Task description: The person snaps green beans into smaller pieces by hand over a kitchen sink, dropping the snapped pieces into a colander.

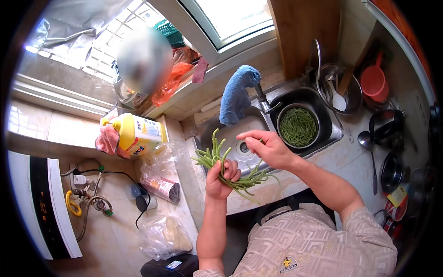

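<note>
A bunch of long green beans [215, 158] is gripped in my left hand [220, 179], with ends sticking out above and below the fist. My right hand [270, 148] is closed in a pinch just to the right of the bunch, over the front of the sink. A short bit of green bean [262, 141] shows between its fingers. In the right-hand sink basin stands a round metal pot [316, 121] holding many cut green bean pieces [297, 127]. The left-hand basin [230, 134] with its drain lies beneath my hands.
A blue cloth [239, 92] hangs over the faucet [264, 99]. On the left counter are a yellow jug [134, 134], a plastic-wrapped package [161, 187] and a clear bag [166, 237]. To the right sit a metal bowl with utensils [353, 94], a red ladle [374, 81] and a metal ladle [367, 141].
</note>
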A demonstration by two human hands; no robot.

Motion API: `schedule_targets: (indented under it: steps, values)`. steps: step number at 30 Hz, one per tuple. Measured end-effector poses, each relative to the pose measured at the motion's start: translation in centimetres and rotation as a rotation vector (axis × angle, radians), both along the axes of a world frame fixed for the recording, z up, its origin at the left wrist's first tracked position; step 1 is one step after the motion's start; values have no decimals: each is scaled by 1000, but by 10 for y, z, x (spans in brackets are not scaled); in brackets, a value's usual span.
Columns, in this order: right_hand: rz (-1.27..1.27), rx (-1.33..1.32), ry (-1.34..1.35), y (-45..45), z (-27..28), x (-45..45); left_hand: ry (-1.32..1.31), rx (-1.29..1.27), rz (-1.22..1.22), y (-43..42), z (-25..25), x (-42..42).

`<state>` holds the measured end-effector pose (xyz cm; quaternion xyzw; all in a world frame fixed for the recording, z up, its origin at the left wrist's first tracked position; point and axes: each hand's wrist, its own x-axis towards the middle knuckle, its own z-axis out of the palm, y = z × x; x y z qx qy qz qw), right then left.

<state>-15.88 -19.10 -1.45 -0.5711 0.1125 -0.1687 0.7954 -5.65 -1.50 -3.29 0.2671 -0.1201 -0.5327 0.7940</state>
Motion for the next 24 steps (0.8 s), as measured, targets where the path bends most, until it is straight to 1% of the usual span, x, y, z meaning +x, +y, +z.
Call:
schedule_targets:
  steps: [2,3,5,6,9,10,13,14,17,18,19,21,22,24]
  values:
    - [-31,-172,-42,3,8,1,-6,36,-27,0,1,-1]
    - [21,-270,-47,2,13,0,-8,54,-39,0,1,-1]
    - [128,-467,-58,-6,22,1,-36,189,-36,-2,4,-3]
    - [142,-494,-93,-7,19,4,-49,255,-32,-2,5,-5]
    - [266,-665,38,-18,26,0,-149,442,55,-3,-1,-4]
    - [327,-670,127,-20,26,-1,-171,450,64,-4,-4,-4]
    - [428,-749,225,-18,22,-4,-368,596,110,-13,-9,-6]
    - [469,-763,215,-18,14,-5,-419,563,210,-13,-26,0]
    - [513,-504,452,-23,22,-13,-143,441,460,-5,-35,16]
    - [479,-417,457,-27,8,-18,-104,425,533,-3,-31,22]
    - [443,-190,529,-33,-1,-25,-46,355,592,2,-36,31]
    - [347,261,663,-43,-12,-36,-44,277,664,11,-38,37]
    - [254,405,655,-41,-15,-40,-65,297,673,13,-38,38]
    - [169,677,593,-41,-30,-48,-113,340,686,14,-40,41]
